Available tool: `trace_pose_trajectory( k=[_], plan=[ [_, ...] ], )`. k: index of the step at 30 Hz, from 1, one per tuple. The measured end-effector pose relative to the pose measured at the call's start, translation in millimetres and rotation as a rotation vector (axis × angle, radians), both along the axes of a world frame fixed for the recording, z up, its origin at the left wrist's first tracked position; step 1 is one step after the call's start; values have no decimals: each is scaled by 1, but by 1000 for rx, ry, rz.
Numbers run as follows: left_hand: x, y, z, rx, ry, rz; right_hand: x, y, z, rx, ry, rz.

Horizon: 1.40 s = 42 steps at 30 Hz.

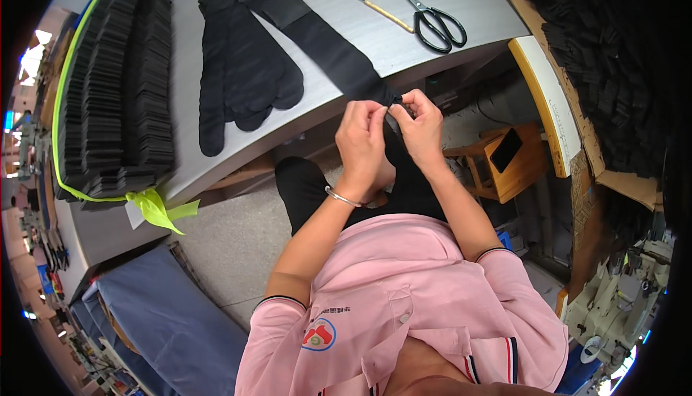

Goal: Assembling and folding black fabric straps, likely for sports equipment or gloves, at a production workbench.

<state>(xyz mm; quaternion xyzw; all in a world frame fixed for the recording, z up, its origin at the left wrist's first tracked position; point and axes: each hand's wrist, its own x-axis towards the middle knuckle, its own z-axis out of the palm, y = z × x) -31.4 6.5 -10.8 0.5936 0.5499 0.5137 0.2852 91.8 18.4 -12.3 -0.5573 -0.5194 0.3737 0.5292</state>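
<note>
Nearest the camera, a pink shirt (404, 309) fills the lower middle, and both forearms rise from it toward the desk (404, 43) edge. The left hand (362, 140), with a thin bangle (342, 197) at the wrist, has its fingers (375, 116) curled in and pinched on the near end of a long black strip (328, 46); the right hand (420, 126) meets it, fingers pinched closed on the same end, thumbs nearly touching. That end hangs just off the desk's front edge, and the rest of the strip runs away up and left across the grey top. To work the end well, I judge both pinches should stay close together, keeping the fabric taut and square between them, with the strip lying flat on the desk so it cannot twist. Beside the strip lies a pile of black sock-shaped pieces (241, 64); farther left stand stacks of black pieces (119, 86) bound by a yellow-green band (155, 205). At the far edge rest scissors (432, 20) and a slim yellow tool (384, 13). To the right, a cardboard box (613, 172) holds more black pieces. What the fingertips are actually doing is hidden behind the knuckles, and black cloth against black trousers blurs the strip's end.
</note>
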Motion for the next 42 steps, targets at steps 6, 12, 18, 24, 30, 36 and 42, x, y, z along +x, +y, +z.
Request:
trace_pose_trajectory(
  k=[6, 12, 18, 24, 30, 36, 42],
  plan=[
    [20, -27, -13, 8, -19, -176, 13, 7, -20, -114, 303, -130],
    [13, -15, -22, -681, -1119, -271, 16, -2, -1, -107, 387, -96],
    [26, 14, -21, -693, -1442, -406, 3, -22, -9, -107, 354, -74],
    [33, -4, 6, -555, -1191, -252, -3, -29, -6, 22, -104, -306],
    [25, -10, -4, -665, -1121, -320, 0, -34, -4, 84, -278, -205],
    [17, -7, -5, -695, -1081, -378, 6, -27, -3, 11, -139, -50],
    [24, -9, 7, -652, -1071, -372, 2, -28, 9, 136, -47, -138]
  ],
)
